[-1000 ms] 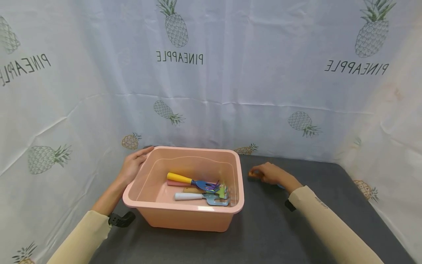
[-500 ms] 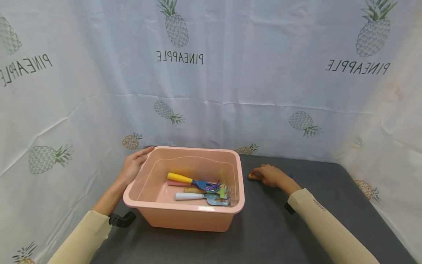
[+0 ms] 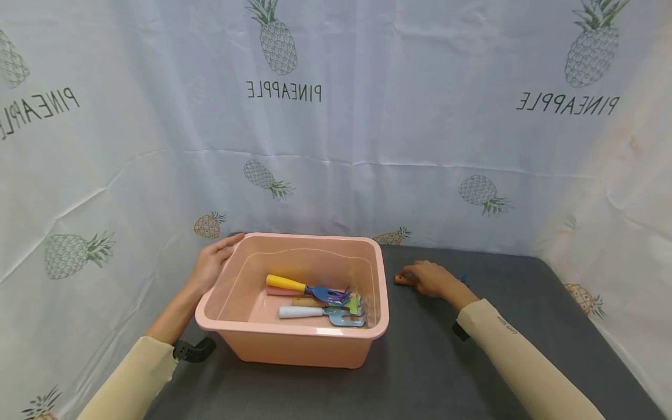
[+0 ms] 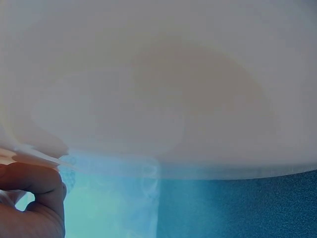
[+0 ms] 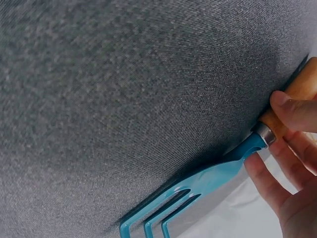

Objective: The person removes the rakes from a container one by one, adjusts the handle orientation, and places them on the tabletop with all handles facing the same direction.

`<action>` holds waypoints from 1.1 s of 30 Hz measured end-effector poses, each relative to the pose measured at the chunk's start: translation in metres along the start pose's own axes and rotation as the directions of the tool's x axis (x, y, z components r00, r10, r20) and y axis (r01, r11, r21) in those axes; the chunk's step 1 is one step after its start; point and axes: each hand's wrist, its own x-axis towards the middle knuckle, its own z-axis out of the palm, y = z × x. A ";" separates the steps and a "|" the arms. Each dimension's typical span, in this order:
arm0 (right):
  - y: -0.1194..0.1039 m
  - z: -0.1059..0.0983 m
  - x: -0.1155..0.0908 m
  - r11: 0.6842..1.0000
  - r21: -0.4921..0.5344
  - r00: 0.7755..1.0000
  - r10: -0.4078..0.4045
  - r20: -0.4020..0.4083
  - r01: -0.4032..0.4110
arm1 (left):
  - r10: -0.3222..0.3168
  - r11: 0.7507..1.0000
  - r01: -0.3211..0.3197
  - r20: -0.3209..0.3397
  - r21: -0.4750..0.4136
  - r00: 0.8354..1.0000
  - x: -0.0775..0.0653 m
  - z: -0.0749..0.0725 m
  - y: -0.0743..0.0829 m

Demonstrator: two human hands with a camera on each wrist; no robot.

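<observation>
At the bin's left rim, my left hand (image 3: 210,265) grips the pink plastic bin (image 3: 299,347); the left wrist view has those curled fingers (image 4: 37,181) at the lower left beside its pale wall. Right of the bin, my right hand (image 3: 433,279) holds a garden hand fork (image 5: 210,178) low at the dark tabletop. Thumb and fingers close around its wooden handle (image 5: 299,87), near the metal collar. The blue head has bent tines, seen in the right wrist view; in the head view the hand hides most of the fork.
Several small garden tools lie in the bin, among them a yellow-handled blue one (image 3: 286,284) and a white-handled fork (image 3: 301,312). A pineapple-print curtain (image 3: 336,198) hangs behind and at both sides of the dark table (image 3: 420,361).
My right hand has shifted slightly and turned on the hand fork, so more of its wooden handle end and a bit of blue show. The left hand and bin have stayed put.
</observation>
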 end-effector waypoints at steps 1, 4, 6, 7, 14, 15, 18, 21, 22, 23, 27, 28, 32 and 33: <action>0.000 0.000 0.000 1.000 0.001 1.000 -0.006 -0.006 0.006 | -0.003 1.000 0.003 0.001 -0.001 1.000 0.000 0.000 0.000; 0.000 0.000 -0.001 1.000 0.005 1.000 -0.015 -0.014 0.015 | -0.005 1.000 0.005 0.000 -0.003 1.000 0.000 -0.001 -0.001; 0.000 -0.001 -0.001 1.000 0.013 1.000 -0.013 -0.008 0.013 | -0.004 1.000 0.004 0.002 -0.010 1.000 0.000 -0.001 -0.001; 0.000 -0.001 -0.001 1.000 0.019 1.000 -0.008 -0.001 0.008 | -0.004 1.000 0.004 0.003 -0.010 1.000 0.000 -0.001 -0.001; 0.002 -0.007 0.001 0.998 0.068 0.999 -0.006 0.043 0.003 | -0.009 1.000 0.009 0.006 0.001 1.000 0.000 -0.001 0.000; 0.003 -0.009 0.001 0.996 0.085 0.999 -0.007 0.047 0.003 | -0.008 1.000 0.008 0.008 0.001 1.000 0.000 -0.001 0.000; 0.004 -0.017 0.003 0.992 0.127 0.999 -0.015 0.043 0.009 | -0.001 1.000 0.001 0.004 -0.004 1.000 -0.001 -0.002 0.001; 0.005 -0.028 0.003 0.988 0.152 0.999 -0.028 0.029 0.023 | 0.006 1.000 -0.006 0.001 -0.013 1.000 0.000 -0.001 0.002; 0.005 -0.032 0.003 0.988 0.153 0.999 -0.031 0.023 0.027 | 0.008 1.000 -0.008 0.000 -0.014 1.000 0.000 -0.001 0.002; 0.004 -0.037 0.002 0.988 0.154 0.999 -0.034 0.021 0.031 | 0.009 1.000 -0.009 -0.001 -0.015 1.000 0.000 -0.001 0.002; -0.001 -0.057 -0.001 0.990 0.137 0.999 -0.032 0.035 0.027 | 0.010 1.000 -0.010 0.010 -0.012 1.000 0.000 -0.001 0.002; -0.004 -0.063 -0.002 0.991 0.135 0.999 -0.029 0.038 0.024 | 0.011 1.000 -0.010 0.013 -0.012 1.000 0.001 -0.001 0.002; -0.016 -0.090 -0.004 0.991 0.128 0.999 -0.039 0.027 0.035 | 0.016 1.000 -0.016 0.010 -0.025 1.000 0.002 -0.001 0.001; -0.020 -0.097 -0.004 0.991 0.124 0.999 -0.051 0.018 0.048 | 0.017 1.000 -0.016 0.009 -0.025 1.000 0.002 -0.001 0.001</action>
